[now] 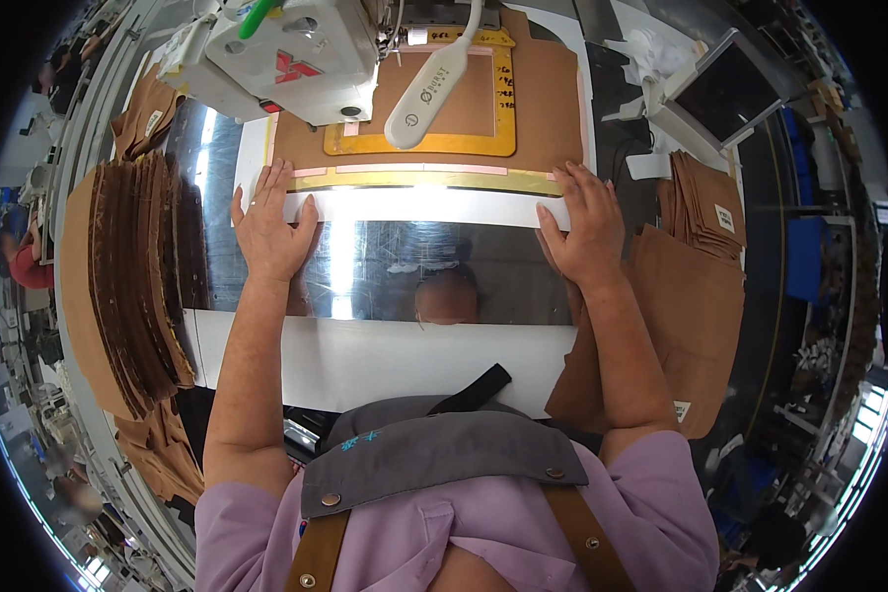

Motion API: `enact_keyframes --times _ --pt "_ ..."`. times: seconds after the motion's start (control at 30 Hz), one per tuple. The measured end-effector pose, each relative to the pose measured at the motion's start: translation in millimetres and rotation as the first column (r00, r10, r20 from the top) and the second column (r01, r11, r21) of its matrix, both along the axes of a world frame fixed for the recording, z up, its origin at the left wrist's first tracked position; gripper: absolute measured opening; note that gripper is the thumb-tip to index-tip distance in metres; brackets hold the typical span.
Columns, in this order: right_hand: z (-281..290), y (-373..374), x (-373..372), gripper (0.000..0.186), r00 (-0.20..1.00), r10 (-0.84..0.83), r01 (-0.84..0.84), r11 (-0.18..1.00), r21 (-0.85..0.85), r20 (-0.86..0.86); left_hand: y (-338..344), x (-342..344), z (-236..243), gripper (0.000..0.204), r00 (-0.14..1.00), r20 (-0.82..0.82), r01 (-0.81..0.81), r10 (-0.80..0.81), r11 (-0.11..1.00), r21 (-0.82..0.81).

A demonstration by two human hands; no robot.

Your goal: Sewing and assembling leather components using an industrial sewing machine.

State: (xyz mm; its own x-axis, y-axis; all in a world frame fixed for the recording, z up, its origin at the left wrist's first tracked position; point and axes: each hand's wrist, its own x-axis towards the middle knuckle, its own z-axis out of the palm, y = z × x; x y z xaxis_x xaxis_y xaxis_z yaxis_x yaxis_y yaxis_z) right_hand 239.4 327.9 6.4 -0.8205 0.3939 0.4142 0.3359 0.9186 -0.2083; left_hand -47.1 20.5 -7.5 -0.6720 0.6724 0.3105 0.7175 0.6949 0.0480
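Note:
My left hand [273, 222] rests with fingers apart on the left end of a white board [414, 205] edged with yellow and pink strips, fingertips by its far edge. My right hand [580, 222] lies likewise at the board's right end. On the board beyond my fingers lies a brown fabric panel [548, 109] under a yellow rectangular frame [508, 138]. A white sewing machine head [311, 94] and a white hanging control wand [419, 109] stand over the frame. Beneath my wrists is a shiny metal table top [385, 271].
Stacks of brown pieces lie at left [118, 286] and right [691, 326], with a smaller stack [696, 207] farther back. A screen [722, 87] on a white arm stands at back right. A person in red [30, 261] is at the far left.

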Motion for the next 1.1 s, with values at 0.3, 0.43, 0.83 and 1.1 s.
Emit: enact_keyframes --times 0.3,0.43,0.83,1.1 --pt "0 1 3 0.050 0.998 -0.056 0.056 0.998 0.001 -0.006 5 1 7 0.057 1.000 -0.005 0.012 -0.012 1.000 0.004" --pt "5 -1 3 0.048 0.996 -0.072 0.071 0.997 -0.011 -0.044 2 -1 2 0.061 1.000 0.008 -0.017 0.016 0.999 0.045" --pt "34 106 92 0.025 0.749 -0.603 0.631 0.776 0.017 -0.274 2 1 3 0.062 0.999 0.040 -0.005 0.005 1.000 -0.013" --pt "27 131 140 0.018 0.738 -0.668 0.662 0.744 0.087 0.092 3 3 3 0.056 0.998 -0.027 0.055 -0.055 0.998 -0.014"
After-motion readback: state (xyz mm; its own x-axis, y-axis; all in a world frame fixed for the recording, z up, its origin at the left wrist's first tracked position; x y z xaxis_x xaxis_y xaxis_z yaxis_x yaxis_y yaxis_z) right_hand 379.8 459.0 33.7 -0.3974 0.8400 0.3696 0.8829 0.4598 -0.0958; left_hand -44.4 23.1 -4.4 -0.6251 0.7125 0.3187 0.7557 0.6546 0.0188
